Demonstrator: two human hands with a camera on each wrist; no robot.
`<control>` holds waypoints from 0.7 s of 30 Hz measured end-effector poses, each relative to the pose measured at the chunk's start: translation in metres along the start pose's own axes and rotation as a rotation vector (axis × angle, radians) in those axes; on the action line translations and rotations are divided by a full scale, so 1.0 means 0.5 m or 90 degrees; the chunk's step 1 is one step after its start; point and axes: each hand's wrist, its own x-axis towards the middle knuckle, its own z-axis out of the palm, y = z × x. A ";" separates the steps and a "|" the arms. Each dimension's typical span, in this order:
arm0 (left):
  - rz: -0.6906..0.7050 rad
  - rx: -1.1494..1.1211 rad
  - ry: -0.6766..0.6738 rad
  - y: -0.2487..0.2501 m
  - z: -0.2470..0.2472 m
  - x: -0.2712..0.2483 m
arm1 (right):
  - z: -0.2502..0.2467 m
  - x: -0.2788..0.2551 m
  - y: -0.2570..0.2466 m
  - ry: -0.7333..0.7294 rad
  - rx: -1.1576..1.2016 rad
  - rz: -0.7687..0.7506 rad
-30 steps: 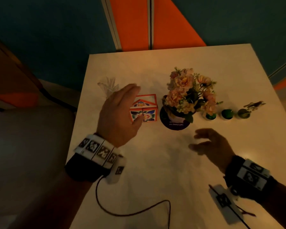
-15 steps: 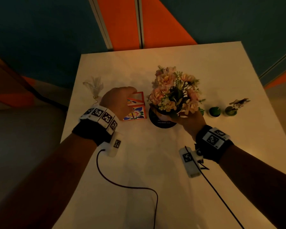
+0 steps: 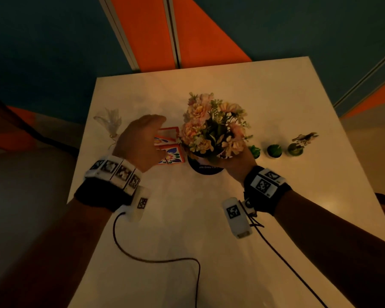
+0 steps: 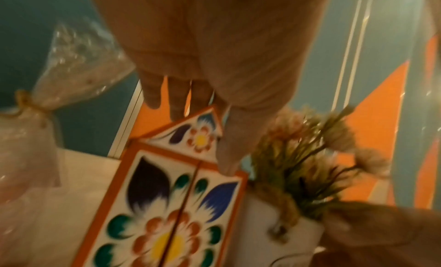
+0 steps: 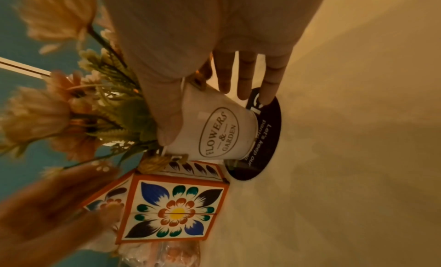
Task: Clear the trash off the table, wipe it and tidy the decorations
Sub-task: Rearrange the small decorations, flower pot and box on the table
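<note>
R hand (image 3: 236,160) grips smooth white metal flower pot (image 5: 210,127); L hand (image 3: 140,141) fingers (image 4: 176,101) curl round orange-edged floral box (image 3: 170,150), just left of pot, on pale counter (image 3: 209,218).

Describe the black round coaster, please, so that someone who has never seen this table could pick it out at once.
On the white table, find the pink flower bouquet in the white pot lettered FLOWERS & GARDEN, which the right hand grips. The coaster lies flat under that pot, right of the orange floral box. It is the only black disc, with white lettering.
</note>
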 end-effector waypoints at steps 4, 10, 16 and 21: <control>0.098 -0.060 0.243 0.054 0.033 -0.111 | -0.021 -0.001 -0.007 -0.007 -0.040 0.003; -0.161 -0.300 -0.164 0.099 0.202 -0.104 | -0.042 0.002 -0.006 -0.021 -0.077 0.018; -0.205 -0.397 -0.110 0.101 0.269 -0.056 | -0.044 0.004 0.000 -0.034 -0.146 0.065; -0.249 -0.433 -0.079 0.109 0.278 -0.041 | -0.054 0.011 0.009 -0.022 -0.091 0.081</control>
